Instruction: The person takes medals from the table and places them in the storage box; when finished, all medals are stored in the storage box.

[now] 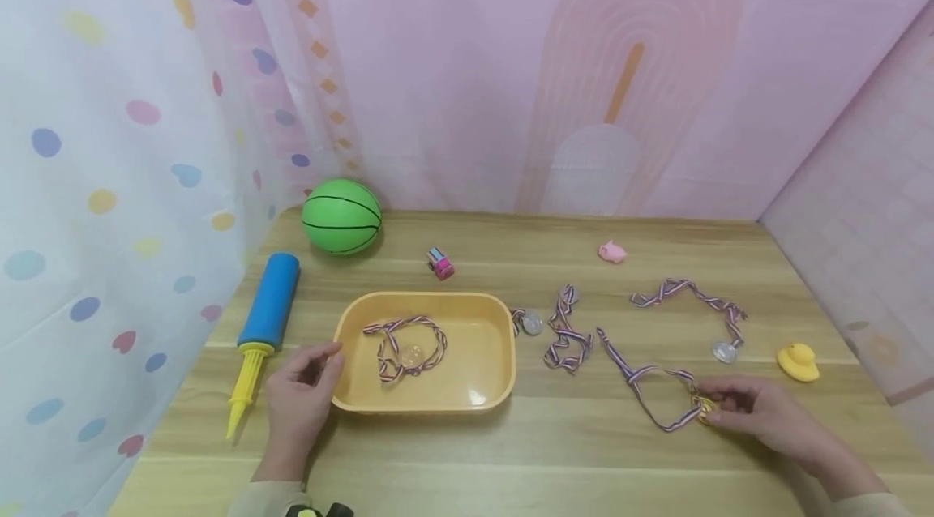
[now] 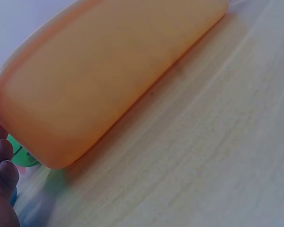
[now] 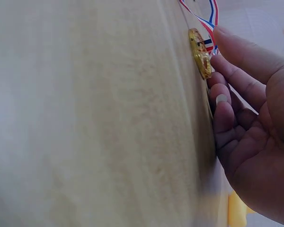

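Note:
My left hand [image 1: 301, 394] holds the left rim of a yellow-orange plastic tray [image 1: 503, 387], with curled fingers beside its wall in the left wrist view. Inside the tray lies a medal [image 1: 412, 354] on a striped ribbon. My right hand [image 1: 762, 413] pinches a gold medal [image 3: 200, 54] close over the table, thumb and fingertips at its edge. Its red, white and blue ribbon [image 1: 642, 399] trails leftward across the wood. A silver-looking medal [image 1: 533, 323] lies against the tray's right side, near a bunched ribbon [image 1: 567, 331]. Another silver-looking medal [image 1: 725, 352] lies with its ribbon farther right.
A green ball [image 1: 341, 217] sits at the back left. In front of it lies a blue and yellow hand pump [image 1: 268, 306]. A small pink toy car [image 1: 440, 263] and a pink pig [image 1: 611, 252] stand behind the tray. A yellow duck [image 1: 799, 361] is at the right.

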`<state>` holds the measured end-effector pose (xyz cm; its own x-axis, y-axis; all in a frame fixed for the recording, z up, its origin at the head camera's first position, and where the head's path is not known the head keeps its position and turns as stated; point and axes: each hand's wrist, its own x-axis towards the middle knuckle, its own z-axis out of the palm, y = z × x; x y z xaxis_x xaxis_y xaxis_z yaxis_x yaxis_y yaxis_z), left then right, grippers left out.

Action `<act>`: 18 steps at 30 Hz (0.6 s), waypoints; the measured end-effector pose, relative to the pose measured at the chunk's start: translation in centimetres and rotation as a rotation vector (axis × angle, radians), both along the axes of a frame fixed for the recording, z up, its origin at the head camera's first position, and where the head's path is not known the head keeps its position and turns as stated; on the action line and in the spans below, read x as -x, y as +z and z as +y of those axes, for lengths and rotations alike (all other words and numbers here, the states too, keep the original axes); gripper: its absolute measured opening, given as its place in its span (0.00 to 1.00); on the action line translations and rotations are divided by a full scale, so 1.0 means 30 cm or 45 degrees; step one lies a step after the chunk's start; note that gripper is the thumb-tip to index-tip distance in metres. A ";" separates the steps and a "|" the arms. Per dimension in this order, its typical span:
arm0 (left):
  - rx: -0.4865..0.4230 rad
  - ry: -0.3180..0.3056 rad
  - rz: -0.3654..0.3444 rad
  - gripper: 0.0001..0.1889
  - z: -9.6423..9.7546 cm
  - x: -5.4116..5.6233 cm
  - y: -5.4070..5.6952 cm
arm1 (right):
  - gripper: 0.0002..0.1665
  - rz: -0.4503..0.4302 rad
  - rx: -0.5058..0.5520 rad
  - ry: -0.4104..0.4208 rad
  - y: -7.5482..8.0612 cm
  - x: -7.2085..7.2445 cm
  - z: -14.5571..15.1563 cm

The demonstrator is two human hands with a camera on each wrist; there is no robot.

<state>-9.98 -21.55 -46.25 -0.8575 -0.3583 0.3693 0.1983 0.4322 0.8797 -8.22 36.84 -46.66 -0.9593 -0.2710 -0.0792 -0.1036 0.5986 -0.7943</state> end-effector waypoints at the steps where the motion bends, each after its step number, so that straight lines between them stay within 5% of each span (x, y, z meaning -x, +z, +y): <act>1: -0.002 0.001 -0.004 0.05 -0.002 0.000 -0.001 | 0.22 0.018 -0.006 -0.003 0.000 -0.001 -0.006; 12: -0.057 0.021 -0.046 0.06 -0.005 -0.006 -0.007 | 0.25 0.023 -0.134 -0.095 0.004 -0.005 -0.040; 18: -0.029 0.032 -0.074 0.06 -0.026 0.018 -0.055 | 0.25 0.021 -0.113 -0.097 -0.002 -0.010 -0.041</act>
<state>-10.53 -22.32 -47.90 -0.8679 -0.3876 0.3107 0.1362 0.4158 0.8992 -7.93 35.60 -46.73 -0.9782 -0.1898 -0.0838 -0.0675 0.6730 -0.7365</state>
